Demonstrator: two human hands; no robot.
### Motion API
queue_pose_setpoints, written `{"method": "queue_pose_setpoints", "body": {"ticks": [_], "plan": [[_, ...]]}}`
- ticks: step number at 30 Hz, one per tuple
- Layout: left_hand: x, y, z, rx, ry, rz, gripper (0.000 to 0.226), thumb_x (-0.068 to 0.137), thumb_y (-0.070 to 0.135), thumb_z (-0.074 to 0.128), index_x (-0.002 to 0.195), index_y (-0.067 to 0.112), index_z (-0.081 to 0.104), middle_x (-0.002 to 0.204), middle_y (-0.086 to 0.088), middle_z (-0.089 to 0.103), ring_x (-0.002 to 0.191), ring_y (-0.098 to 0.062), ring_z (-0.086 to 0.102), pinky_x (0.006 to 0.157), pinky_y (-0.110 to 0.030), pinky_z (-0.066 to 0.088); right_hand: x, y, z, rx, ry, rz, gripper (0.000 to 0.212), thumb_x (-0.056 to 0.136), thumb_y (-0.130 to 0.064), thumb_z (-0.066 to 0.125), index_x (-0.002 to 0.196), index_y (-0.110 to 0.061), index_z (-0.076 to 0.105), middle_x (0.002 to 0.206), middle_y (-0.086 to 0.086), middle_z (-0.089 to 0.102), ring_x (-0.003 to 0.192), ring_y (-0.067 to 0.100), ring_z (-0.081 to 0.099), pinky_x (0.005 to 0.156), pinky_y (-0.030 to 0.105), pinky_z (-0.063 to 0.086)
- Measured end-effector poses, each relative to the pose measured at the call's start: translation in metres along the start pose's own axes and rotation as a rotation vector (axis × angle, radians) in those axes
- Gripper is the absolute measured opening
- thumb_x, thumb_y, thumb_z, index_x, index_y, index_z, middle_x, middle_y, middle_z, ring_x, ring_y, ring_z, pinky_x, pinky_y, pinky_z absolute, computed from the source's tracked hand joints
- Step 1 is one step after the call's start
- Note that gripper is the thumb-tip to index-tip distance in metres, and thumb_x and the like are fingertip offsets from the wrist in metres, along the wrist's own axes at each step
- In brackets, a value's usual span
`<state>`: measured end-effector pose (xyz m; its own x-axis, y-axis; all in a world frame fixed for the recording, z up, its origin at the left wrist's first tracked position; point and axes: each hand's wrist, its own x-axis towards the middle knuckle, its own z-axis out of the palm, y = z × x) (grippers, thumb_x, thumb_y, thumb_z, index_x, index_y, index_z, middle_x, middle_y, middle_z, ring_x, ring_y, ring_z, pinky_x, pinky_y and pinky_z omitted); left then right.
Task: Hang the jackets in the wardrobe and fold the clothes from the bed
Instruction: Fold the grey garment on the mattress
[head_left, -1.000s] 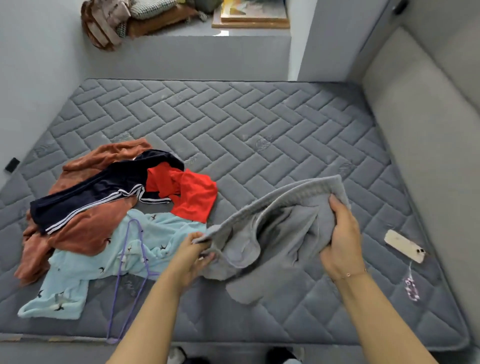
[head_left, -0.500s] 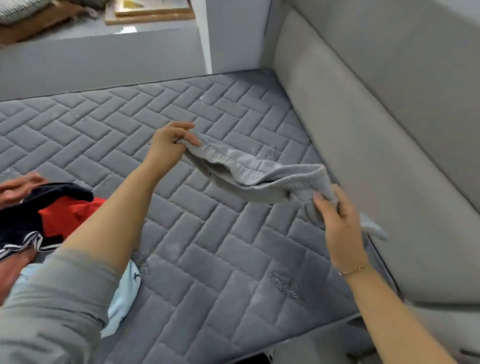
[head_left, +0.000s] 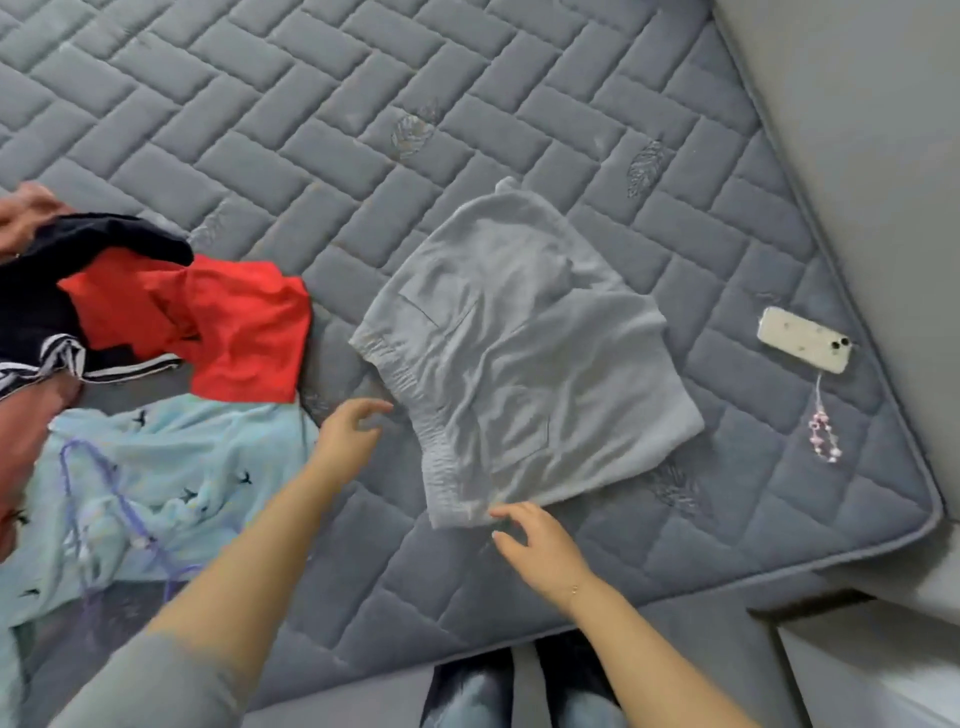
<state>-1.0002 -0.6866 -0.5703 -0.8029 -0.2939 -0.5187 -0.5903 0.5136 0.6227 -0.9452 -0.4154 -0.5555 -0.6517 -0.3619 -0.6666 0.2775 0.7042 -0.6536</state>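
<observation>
Released from both hands, the grey shorts (head_left: 524, 358) now lie spread flat on the mattress (head_left: 311, 130) (waistband toward the clothes pile (head_left: 156, 364)). Left hand (head_left: 347, 434) and right hand (head_left: 537, 545) hover loose-fingered, gripping nothing, beside the waistband.

I see the grey shorts (head_left: 524, 358) spread flat on the quilted mattress (head_left: 311, 104), elastic waistband toward the near left, a patch pocket facing up (a few soft creases remain). To their left lies a heap: a red garment (head_left: 228, 327) over a navy striped one (head_left: 36, 317), a rust piece (head_left: 26, 421), and pale blue bird-print fabric (head_left: 171, 488) nearest me.
</observation>
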Motion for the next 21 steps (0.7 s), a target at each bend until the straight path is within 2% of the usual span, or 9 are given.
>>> {"method": "queue_pose_setpoints", "body": {"ticks": [3, 4, 5, 7, 10, 13, 16, 18, 21], "plan": [[-0.030, -0.018, 0.058, -0.153, -0.008, -0.159, 0.037, 0.089, 0.004, 0.064, 0.126, 0.005, 0.060, 0.128, -0.011, 0.060, 0.109, -0.022, 0.060, 0.091, -0.024, 0.048, 0.013, 0.029, -0.005, 0.232, 0.129, 0.144, 0.022, 0.095, -0.008, 0.059, 0.116, -0.013, 0.066, 0.116, 0.002, 0.062, 0.113, 0.016, 0.057, 0.083, 0.002, 0.038], [-0.038, -0.021, 0.076, -0.220, 0.022, -0.252, 0.043, 0.089, 0.009, 0.066, 0.130, 0.006, 0.055, 0.131, -0.010, 0.057, 0.108, -0.020, 0.060, 0.088, -0.022, 0.050, 0.017, 0.040, -0.012, 0.320, 0.172, 0.207, 0.020, 0.094, -0.005, 0.059, 0.111, -0.013, 0.067, 0.111, 0.003, 0.064, 0.112, 0.019, 0.059, 0.078, 0.003, 0.041], [-0.046, -0.024, 0.094, -0.285, 0.062, -0.362, 0.050, 0.088, 0.014, 0.069, 0.134, 0.006, 0.051, 0.135, -0.011, 0.053, 0.112, -0.022, 0.058, 0.091, -0.027, 0.050, 0.020, 0.053, -0.020, 0.411, 0.216, 0.277, 0.018, 0.094, -0.004, 0.059, 0.107, -0.014, 0.066, 0.110, 0.004, 0.065, 0.112, 0.021, 0.060, 0.075, 0.006, 0.043], [-0.055, -0.030, 0.126, -0.448, 0.119, -0.598, 0.064, 0.086, 0.022, 0.073, 0.139, 0.005, 0.043, 0.140, -0.015, 0.048, 0.122, -0.029, 0.052, 0.100, -0.040, 0.045, 0.029, 0.081, -0.041, 0.628, 0.324, 0.430, 0.018, 0.096, -0.009, 0.057, 0.113, -0.014, 0.062, 0.121, 0.010, 0.063, 0.110, 0.022, 0.058, 0.080, 0.021, 0.048], [-0.058, -0.032, 0.164, -0.791, 0.130, -0.863, 0.070, 0.083, 0.035, 0.076, 0.139, 0.011, 0.041, 0.141, -0.009, 0.046, 0.123, -0.028, 0.050, 0.099, -0.045, 0.045, 0.051, 0.118, -0.075, 0.966, 0.430, 0.621, 0.046, 0.099, -0.019, 0.055, 0.142, -0.007, 0.043, 0.143, 0.014, 0.047, 0.127, 0.027, 0.048, 0.100, 0.042, 0.044], [-0.051, -0.029, 0.186, -1.044, 0.253, -0.924, 0.045, 0.087, 0.028, 0.073, 0.120, 0.005, 0.053, 0.136, -0.011, 0.053, 0.114, -0.024, 0.057, 0.093, -0.039, 0.050, 0.073, 0.140, -0.100, 1.153, 0.468, 0.671, 0.047, 0.099, -0.026, 0.055, 0.142, -0.011, 0.043, 0.146, 0.015, 0.045, 0.135, 0.029, 0.042, 0.108, 0.044, 0.037], [-0.043, -0.019, 0.189, -1.272, 0.436, -0.888, 0.010, 0.093, 0.008, 0.063, 0.101, 0.007, 0.056, 0.118, -0.015, 0.059, 0.082, -0.015, 0.061, 0.067, -0.026, 0.058, 0.093, 0.141, -0.119, 1.302, 0.511, 0.554, 0.044, 0.098, -0.024, 0.057, 0.139, -0.012, 0.047, 0.142, 0.013, 0.051, 0.129, 0.027, 0.049, 0.103, 0.041, 0.043], [-0.044, -0.015, 0.189, -1.321, 0.527, -0.858, 0.010, 0.095, 0.002, 0.059, 0.105, 0.003, 0.058, 0.116, -0.014, 0.059, 0.079, -0.014, 0.060, 0.065, -0.025, 0.057, 0.103, 0.138, -0.134, 1.337, 0.567, 0.524, 0.046, 0.095, -0.020, 0.062, 0.138, -0.011, 0.048, 0.138, 0.012, 0.055, 0.122, 0.028, 0.055, 0.093, 0.041, 0.049], [-0.062, -0.012, 0.193, -1.221, 0.596, -0.851, 0.027, 0.093, 0.003, 0.061, 0.119, -0.001, 0.055, 0.114, -0.015, 0.060, 0.082, -0.018, 0.061, 0.079, -0.034, 0.054, 0.101, 0.142, -0.147, 1.266, 0.721, 0.617, 0.049, 0.092, -0.024, 0.067, 0.135, -0.008, 0.049, 0.132, 0.012, 0.059, 0.115, 0.029, 0.061, 0.089, 0.042, 0.053]]}}
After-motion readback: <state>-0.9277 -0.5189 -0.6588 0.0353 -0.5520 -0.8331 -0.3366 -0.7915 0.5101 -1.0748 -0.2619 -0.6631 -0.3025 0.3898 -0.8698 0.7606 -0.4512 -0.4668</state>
